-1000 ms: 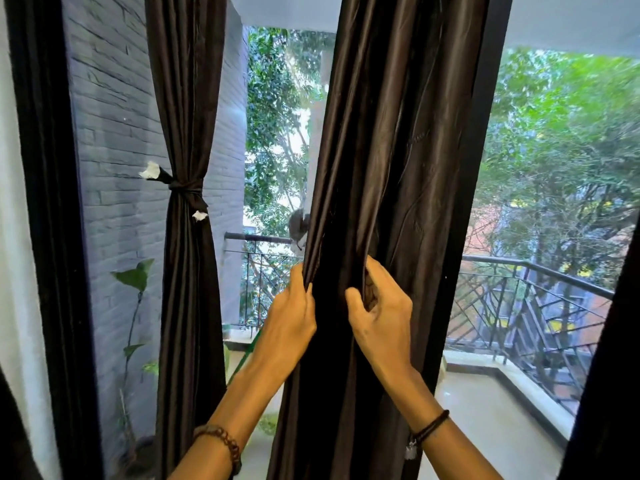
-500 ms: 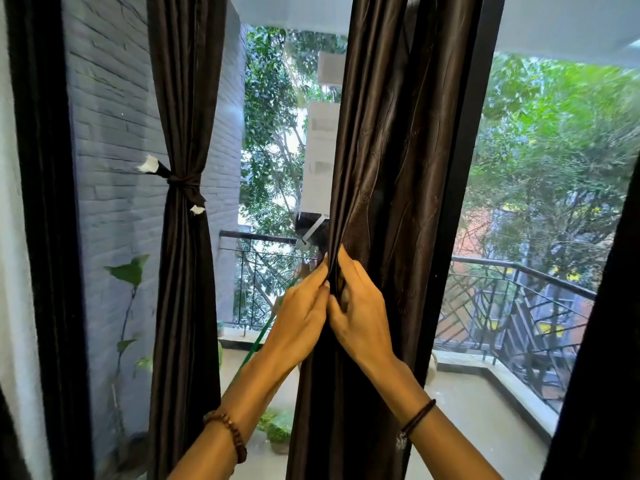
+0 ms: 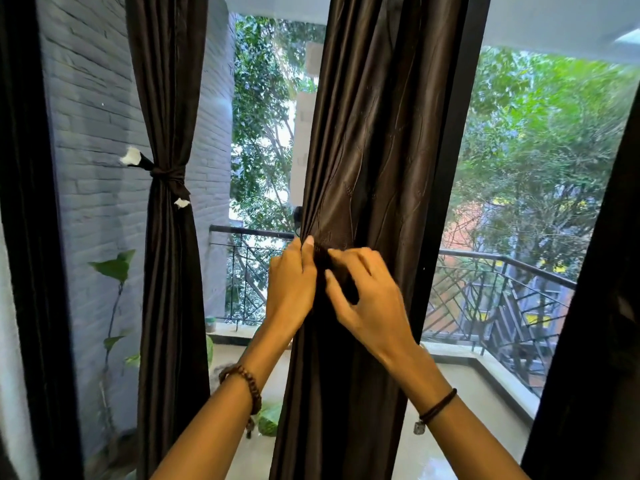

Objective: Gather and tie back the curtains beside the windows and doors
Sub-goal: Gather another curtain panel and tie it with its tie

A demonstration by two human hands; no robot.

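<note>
Head view: middle curtain (image 3: 363, 168), dark brown w/ a sheen, hangs in front of the black window post (image 3: 450, 150) and is bunched narrow at hand height, flaring again below. L hand (image 3: 291, 289) is on the curtain's left edge, fingers curled round the gathered fabric, thumb tip up against the folds. R hand (image 3: 370, 306) is just beside it, nearly touching, motion-blurred; thumb & bent fingers close on a dark fold at the front of the bunch. Both hands sit approx level w/ the balcony railing (image 3: 502, 271) seen through the glass.

Bead bracelet (image 3: 246, 379) on the L wrist, dark cord bracelet (image 3: 438, 405) w/ a small metal tag on the R wrist.

Left curtain (image 3: 169, 306), same fabric, is already cinched at its waist by a dark tie band (image 3: 166, 174); two white tufts show, one sticking out to the left, one just below the knot. Behind it, outside the glass, a grey brick wall (image 3: 90, 133) & a leafy plant (image 3: 114, 268) climbing beside it. Another dark curtain (image 3: 595, 323) cuts the right edge of the frame, well apart from the hands. Green trees fill the bg beyond the railing.
</note>
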